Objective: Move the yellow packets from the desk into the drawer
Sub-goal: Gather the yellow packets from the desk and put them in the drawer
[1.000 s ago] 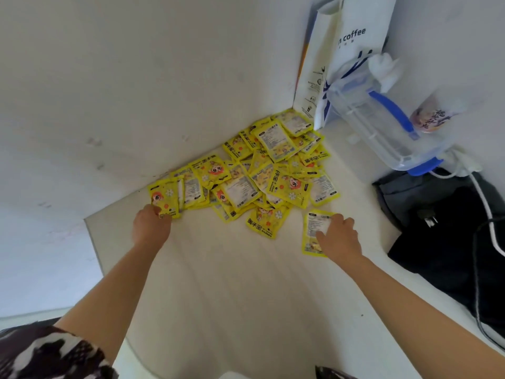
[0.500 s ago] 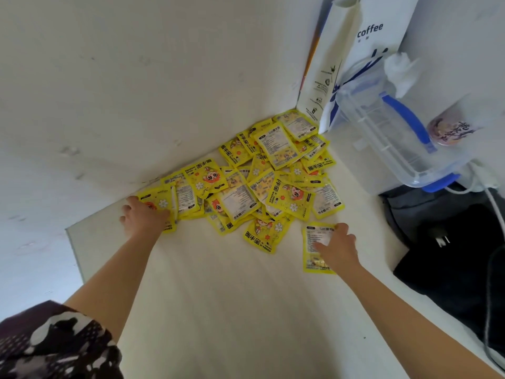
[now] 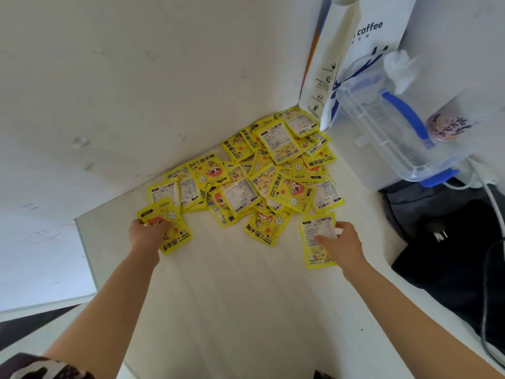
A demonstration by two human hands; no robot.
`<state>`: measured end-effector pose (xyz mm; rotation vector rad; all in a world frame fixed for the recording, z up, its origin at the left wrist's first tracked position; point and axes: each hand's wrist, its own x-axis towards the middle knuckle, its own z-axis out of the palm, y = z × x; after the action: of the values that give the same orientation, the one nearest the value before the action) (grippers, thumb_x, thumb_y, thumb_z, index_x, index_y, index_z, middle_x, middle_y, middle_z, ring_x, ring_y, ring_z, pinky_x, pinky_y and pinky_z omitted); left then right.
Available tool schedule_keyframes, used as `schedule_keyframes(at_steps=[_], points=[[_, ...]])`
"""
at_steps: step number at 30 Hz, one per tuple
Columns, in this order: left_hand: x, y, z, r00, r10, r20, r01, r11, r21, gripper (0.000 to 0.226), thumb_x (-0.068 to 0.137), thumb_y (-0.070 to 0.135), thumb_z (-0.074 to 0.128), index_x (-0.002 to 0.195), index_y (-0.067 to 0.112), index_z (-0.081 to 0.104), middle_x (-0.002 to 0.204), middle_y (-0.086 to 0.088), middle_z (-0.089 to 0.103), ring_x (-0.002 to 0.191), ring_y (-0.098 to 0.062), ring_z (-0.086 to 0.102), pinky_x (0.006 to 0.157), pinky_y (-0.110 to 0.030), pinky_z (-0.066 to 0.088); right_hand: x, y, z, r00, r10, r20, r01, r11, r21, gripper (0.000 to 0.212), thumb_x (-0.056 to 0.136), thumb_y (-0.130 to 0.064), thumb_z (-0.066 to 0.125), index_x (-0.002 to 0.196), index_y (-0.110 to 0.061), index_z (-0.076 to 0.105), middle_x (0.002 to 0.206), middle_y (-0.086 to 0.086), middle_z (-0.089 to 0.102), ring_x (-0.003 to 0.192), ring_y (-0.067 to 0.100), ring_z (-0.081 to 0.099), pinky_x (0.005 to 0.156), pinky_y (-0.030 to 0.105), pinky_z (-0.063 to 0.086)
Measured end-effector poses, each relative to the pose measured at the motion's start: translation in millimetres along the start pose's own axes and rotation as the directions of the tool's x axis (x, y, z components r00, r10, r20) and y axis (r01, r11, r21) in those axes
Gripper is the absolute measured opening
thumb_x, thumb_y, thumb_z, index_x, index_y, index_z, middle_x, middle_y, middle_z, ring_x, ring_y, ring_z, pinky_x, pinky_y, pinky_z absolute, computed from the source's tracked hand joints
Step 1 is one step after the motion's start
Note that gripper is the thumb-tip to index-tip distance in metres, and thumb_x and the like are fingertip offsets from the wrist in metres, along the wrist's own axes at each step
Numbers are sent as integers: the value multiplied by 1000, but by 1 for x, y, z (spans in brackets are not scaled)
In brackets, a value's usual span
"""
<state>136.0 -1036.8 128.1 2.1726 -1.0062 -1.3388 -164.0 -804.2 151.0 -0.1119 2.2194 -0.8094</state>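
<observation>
Dozens of yellow packets (image 3: 262, 173) lie heaped on the desk (image 3: 232, 296), banked into the far corner where two white walls meet. My left hand (image 3: 146, 236) rests on a packet at the left fringe (image 3: 175, 236), fingers curled over its near half; whether they pinch it I cannot tell. My right hand (image 3: 340, 246) lies on a lone packet (image 3: 314, 242) just clear of the heap's right front, printed side up, fingers spread flat on it. Right of the heap, a clear plastic box (image 3: 388, 138) with a blue handle stands on edge against the wall; its contents I cannot make out. Behind it a white paper bag (image 3: 355, 50) marked "coffee" stands upright in the corner. Dark fabric (image 3: 442, 242) and a white cable (image 3: 492, 209) occupy the desk's right side. Between my forearms the desktop is bare and open; its left edge runs just beside my left hand.
</observation>
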Motion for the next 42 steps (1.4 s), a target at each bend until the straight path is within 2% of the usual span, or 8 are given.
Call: schedule_keyframes(at_steps=[3, 6, 10, 18, 22, 28, 37, 42], points=[[-3, -1, -1, 998, -8, 61, 16, 991, -132, 24, 75, 3, 76, 92, 15, 64, 105, -15, 69, 73, -23, 64, 84, -45, 56, -3, -7, -3, 996, -81, 22, 82, 996, -24, 32, 81, -19, 73, 110, -12, 61, 103, 10, 68, 77, 20, 63, 62, 28, 48], [-10, 12, 4, 987, 43, 155, -5, 971, -240, 22, 78, 2, 75, 93, 14, 64, 95, -9, 68, 87, -28, 67, 87, -46, 55, -2, -22, -4, 982, -180, 49, 182, 982, -49, 22, 81, -19, 72, 102, -14, 65, 95, 6, 69, 76, 18, 65, 62, 28, 50], [-15, 39, 21, 967, 111, 228, -46, 961, -272, 21, 76, 2, 77, 80, 13, 59, 83, -10, 62, 76, -28, 64, 82, -46, 52, 6, -46, -3, 934, -339, 114, 357, 907, -223, 16, 80, -23, 73, 79, -15, 59, 73, 1, 61, 62, 13, 54, 49, 19, 34], [-10, 83, 69, 964, 135, 229, -97, 981, -169, 19, 76, 6, 76, 80, 19, 62, 87, -8, 70, 82, -31, 70, 78, -49, 59, 37, -90, 10, 854, -470, 222, 520, 775, -359, 27, 81, -23, 72, 101, -9, 60, 90, 6, 59, 82, 25, 54, 67, 29, 39], [-6, 88, 87, 970, 151, 193, -133, 986, -103, 21, 79, 7, 74, 77, 21, 57, 85, -4, 66, 81, -28, 65, 78, -43, 56, 55, -97, 20, 832, -483, 273, 555, 741, -379, 20, 81, -18, 70, 81, -13, 50, 71, -1, 49, 66, 20, 46, 48, 19, 33], [-2, 93, 99, 979, 112, 168, -102, 993, -65, 19, 74, 11, 75, 78, 22, 60, 86, -6, 69, 83, -32, 70, 80, -56, 57, 75, -96, 24, 755, -583, 299, 648, 595, -476, 24, 94, -24, 54, 76, -11, 44, 79, 8, 46, 75, 24, 40, 60, 31, 19], [1, 101, 110, 976, 105, 190, -100, 994, -34, 24, 69, 10, 79, 78, 23, 62, 90, -6, 71, 85, -32, 71, 80, -54, 58, 83, -84, 36, 743, -580, 333, 658, 546, -518, 16, 92, -21, 57, 92, -7, 48, 84, 6, 46, 79, 25, 41, 72, 29, 24], [-7, 103, 113, 973, 81, 216, -70, 996, -60, 20, 71, 8, 80, 84, 13, 66, 90, -11, 72, 88, -34, 71, 81, -53, 58, 79, -81, 35, 777, -562, 284, 628, 661, -410, 36, 88, -30, 62, 116, -11, 49, 101, 8, 57, 92, 28, 51, 77, 41, 45]])
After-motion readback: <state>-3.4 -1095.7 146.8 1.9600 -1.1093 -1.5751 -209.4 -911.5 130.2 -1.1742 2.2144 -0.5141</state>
